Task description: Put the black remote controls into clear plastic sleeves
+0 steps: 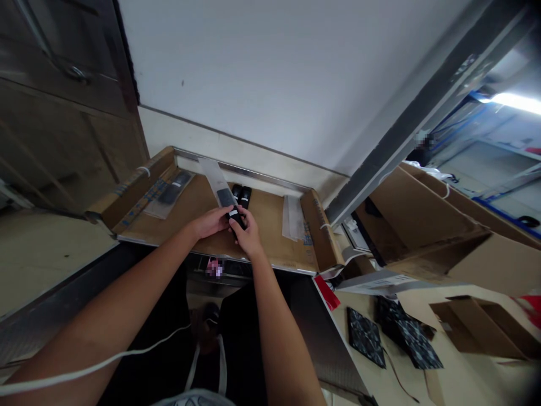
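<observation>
Black device (pixel 235 215), apparently partly inside a clear plastic sleeve (pixel 213 176), held above the cardboard-lined counter (pixel 266 225), left hand (pixel 213 222) and right hand (pixel 248 230) both gripping it, probably for steadiness; flat bags (pixel 292 217) lie rightward, likely for easy reach.

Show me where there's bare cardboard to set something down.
Bare cardboard shows between the right hand and the plastic sleeves, and between the bagged item and the left hand. It's crowded just beyond the hands, where two black devices lie.
</observation>
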Available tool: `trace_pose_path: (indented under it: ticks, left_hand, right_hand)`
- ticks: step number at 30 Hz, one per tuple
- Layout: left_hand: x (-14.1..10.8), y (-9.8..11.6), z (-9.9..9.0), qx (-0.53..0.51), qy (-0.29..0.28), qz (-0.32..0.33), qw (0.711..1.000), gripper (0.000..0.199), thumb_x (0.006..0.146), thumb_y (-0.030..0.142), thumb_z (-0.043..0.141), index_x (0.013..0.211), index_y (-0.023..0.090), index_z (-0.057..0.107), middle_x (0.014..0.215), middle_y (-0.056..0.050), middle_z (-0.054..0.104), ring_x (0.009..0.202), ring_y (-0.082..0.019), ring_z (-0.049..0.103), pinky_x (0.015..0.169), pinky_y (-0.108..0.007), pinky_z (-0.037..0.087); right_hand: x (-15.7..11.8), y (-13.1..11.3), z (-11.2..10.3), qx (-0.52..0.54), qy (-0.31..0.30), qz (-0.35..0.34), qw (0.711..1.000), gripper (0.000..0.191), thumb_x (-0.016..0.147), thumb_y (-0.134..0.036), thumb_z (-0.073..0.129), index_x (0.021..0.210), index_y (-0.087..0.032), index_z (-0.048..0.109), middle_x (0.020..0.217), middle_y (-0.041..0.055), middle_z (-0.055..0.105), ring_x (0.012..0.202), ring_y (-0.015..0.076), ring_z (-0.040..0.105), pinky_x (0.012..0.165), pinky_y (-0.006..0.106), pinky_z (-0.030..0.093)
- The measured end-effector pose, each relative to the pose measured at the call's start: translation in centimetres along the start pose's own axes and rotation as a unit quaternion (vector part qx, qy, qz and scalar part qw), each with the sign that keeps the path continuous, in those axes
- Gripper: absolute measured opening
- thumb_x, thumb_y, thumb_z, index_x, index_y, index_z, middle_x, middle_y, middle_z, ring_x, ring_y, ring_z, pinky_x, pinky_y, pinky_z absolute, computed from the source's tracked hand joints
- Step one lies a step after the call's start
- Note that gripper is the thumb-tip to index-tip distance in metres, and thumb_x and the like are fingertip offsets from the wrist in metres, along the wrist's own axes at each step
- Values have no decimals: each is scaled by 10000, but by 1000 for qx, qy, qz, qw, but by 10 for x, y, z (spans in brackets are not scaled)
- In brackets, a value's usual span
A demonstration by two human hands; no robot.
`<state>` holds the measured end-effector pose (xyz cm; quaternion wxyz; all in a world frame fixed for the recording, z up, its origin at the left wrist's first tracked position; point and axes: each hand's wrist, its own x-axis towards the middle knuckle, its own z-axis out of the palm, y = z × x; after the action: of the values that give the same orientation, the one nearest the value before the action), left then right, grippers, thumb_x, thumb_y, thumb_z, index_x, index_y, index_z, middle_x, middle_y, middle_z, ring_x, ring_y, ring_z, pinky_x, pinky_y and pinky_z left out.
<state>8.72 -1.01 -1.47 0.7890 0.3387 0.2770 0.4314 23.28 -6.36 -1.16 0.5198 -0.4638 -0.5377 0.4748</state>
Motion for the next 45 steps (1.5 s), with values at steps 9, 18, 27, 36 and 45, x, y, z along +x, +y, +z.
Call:
trace_pose_path:
  ticks: [9,18,27,36,45]
  left_hand:
    - [3,-8,3,80,145,188,968,469,587,431,905,842,151,628,789,10,662,734,-136,623,716,-274,513]
    - [-2,-5,6,151,153,195,957,459,565,488,881,782,149,659,744,16,629,691,-133,587,726,-295,503]
    - [-1,-8,3,198,124,172,957,369,625,449,827,766,158,650,710,20,613,662,-130,571,678,-271,465]
    - [-8,-9,11,314,51,175,932,242,724,400,721,692,173,646,643,-2,636,587,-125,545,601,-245,420]
    - [-10,-12,15,351,34,169,920,93,697,258,638,682,170,663,626,0,629,562,-127,527,573,-244,403]
  right_hand:
    - [-2,-2,1,0,48,-17,999,588,802,-434,730,1319,-240,527,913,19,667,642,136,640,376,171,412]
    - [-1,0,1,-20,61,-43,997,694,825,-422,708,1447,-243,457,1192,93,656,683,125,614,426,192,452]
    - [-2,-2,0,-8,75,-19,997,496,815,-400,707,1236,-261,484,824,-38,626,457,72,490,350,176,414]
    - [1,3,-4,47,147,23,988,365,835,-487,643,1002,-275,397,643,-112,588,355,78,488,306,158,348]
    - [2,3,-6,54,188,40,980,383,817,-557,627,915,-272,391,632,-107,547,358,90,478,286,180,317]
